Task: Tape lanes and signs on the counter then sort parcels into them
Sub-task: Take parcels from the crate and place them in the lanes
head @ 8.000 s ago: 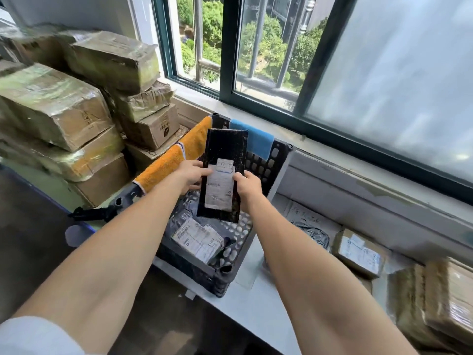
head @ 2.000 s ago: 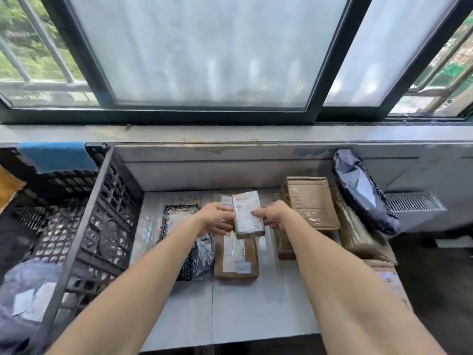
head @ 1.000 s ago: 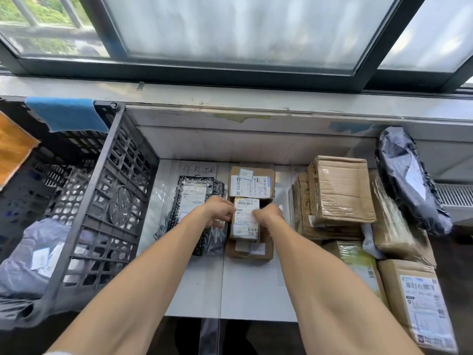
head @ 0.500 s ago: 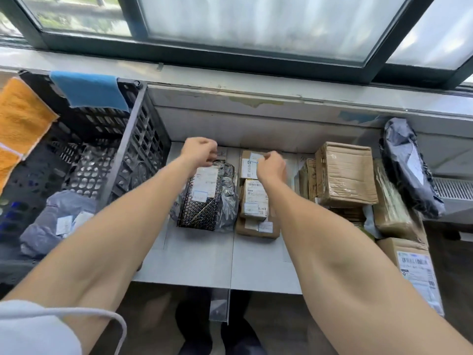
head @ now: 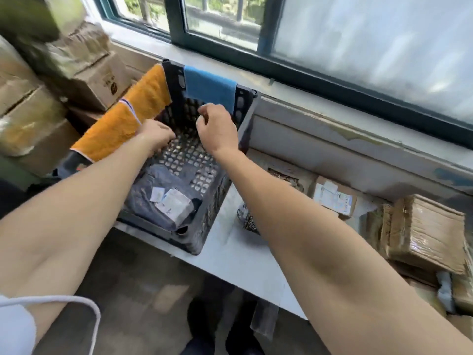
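Observation:
A black plastic crate (head: 213,221) stands on the white counter (head: 238,260) under the window. Inside it lies a grey mailer bag (head: 151,198) with white labels. Both my hands hover above the crate's far end. My left hand (head: 156,135) reaches down by the orange towel with fingers loosely bent and holds nothing. My right hand (head: 217,129) hangs higher, near the blue cloth, fingers loosely curled and empty. To the right of the crate, sorted parcels lie on the counter: a black patterned parcel (head: 249,222), partly hidden by my right arm, and a small labelled brown box (head: 334,198).
An orange towel (head: 120,129) and a blue cloth (head: 208,88) hang over the crate's rim. Stacked cardboard boxes (head: 35,119) fill the left side. Taped brown boxes (head: 425,231) crowd the counter's right end. The window sill (head: 332,119) runs behind.
My view has swung left from the parcels on the counter to the crate. Both hands let go of the small labelled box and moved over the crate, empty.

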